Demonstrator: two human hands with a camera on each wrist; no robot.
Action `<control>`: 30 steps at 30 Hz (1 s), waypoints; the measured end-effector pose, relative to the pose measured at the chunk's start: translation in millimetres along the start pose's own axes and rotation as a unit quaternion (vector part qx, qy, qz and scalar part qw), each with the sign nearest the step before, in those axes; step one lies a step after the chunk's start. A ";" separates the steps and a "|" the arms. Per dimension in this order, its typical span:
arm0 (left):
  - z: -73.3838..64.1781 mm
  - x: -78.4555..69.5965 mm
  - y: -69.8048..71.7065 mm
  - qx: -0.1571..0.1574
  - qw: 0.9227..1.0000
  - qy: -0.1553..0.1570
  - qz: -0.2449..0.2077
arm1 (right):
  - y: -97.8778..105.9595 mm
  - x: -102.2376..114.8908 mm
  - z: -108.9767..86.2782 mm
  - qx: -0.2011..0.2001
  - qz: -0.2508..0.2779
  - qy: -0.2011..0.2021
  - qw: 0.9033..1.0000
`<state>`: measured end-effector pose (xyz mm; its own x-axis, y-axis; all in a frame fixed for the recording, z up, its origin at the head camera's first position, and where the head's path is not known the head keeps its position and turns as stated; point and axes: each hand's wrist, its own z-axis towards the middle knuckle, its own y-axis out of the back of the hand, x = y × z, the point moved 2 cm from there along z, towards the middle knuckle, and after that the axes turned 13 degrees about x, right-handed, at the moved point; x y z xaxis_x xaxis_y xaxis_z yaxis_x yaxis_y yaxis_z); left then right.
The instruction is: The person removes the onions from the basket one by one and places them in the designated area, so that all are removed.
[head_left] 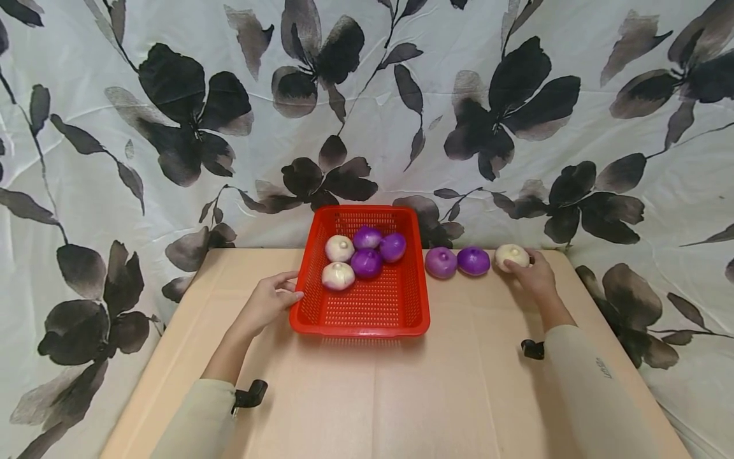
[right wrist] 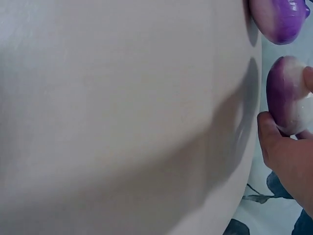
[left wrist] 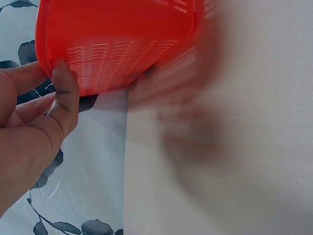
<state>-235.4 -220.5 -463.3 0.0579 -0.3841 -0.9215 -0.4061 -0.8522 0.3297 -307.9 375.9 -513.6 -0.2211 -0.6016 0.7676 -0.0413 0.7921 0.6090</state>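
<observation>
My left hand point(head_left: 268, 305) pinches the left rim of a red perforated basket point(head_left: 367, 312); the left wrist view shows the thumb and fingers on either side of that rim. Inside the basket, toward its far end, lie two white onions point(head_left: 338, 275) and several purple onions point(head_left: 367, 262). Over at the far right of the table, my right hand point(head_left: 538, 275) grips a pale onion point(head_left: 509, 256) between thumb and fingers. Seen from the right wrist, this onion point(right wrist: 284, 95) has a purple underside.
Two purple onions, a lighter one point(head_left: 441, 262) and a darker one point(head_left: 473, 261), sit side by side between the basket and my right hand. The light wooden table point(head_left: 453, 376) ends at a floral cloth point(head_left: 401, 127) behind it. Black wrist cameras point(head_left: 250, 394) are strapped near both cuffs.
</observation>
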 end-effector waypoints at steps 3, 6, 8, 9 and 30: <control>0.5 0.5 0.4 -0.001 1.000 -0.001 0.000 | -2.7 0.1 2.4 -0.002 0.009 -0.012 1.000; -0.5 0.7 0.7 -0.003 1.000 0.003 0.001 | -5.1 -0.6 4.6 0.001 0.020 -0.022 1.000; -1.4 0.5 0.7 -0.003 1.000 0.003 0.003 | -6.6 -1.2 4.8 0.002 0.022 -0.031 0.999; -1.7 0.3 0.6 -0.002 1.000 0.003 0.005 | -7.2 -1.8 4.7 0.002 0.021 -0.037 0.999; -1.7 -2.2 -0.8 -0.002 1.000 0.002 0.005 | -15.1 -8.6 3.4 0.007 0.045 -0.031 0.998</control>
<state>-233.6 -219.6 -461.1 0.0570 -0.3944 -0.9172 -0.4036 -0.8493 0.3401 -308.7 369.5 -530.1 -0.2842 -0.5200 0.8055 -0.0326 0.8449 0.5340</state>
